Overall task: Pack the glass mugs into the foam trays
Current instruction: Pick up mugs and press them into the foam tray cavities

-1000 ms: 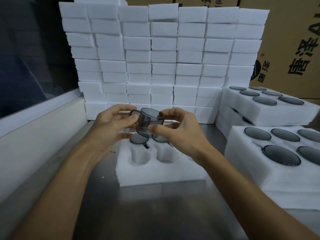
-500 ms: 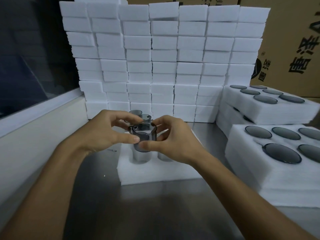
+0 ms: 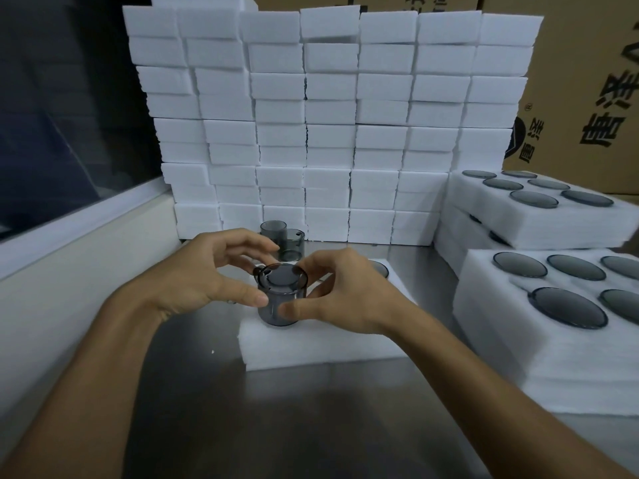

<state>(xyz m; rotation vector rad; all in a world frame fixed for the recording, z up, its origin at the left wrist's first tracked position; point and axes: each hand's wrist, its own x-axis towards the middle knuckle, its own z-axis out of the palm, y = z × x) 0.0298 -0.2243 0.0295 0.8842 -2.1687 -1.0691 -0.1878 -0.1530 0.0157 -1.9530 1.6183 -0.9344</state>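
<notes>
Steel table (image 3: 214, 409), one foam tray (image 3: 321, 347), three smoky mugs, two hands

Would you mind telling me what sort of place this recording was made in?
Probably a packing station in a warehouse or factory. A wall of stacked white foam blocks stands behind the steel table, printed cardboard cartons sit to the right, and filled foam trays are piled beside the hands.
</notes>
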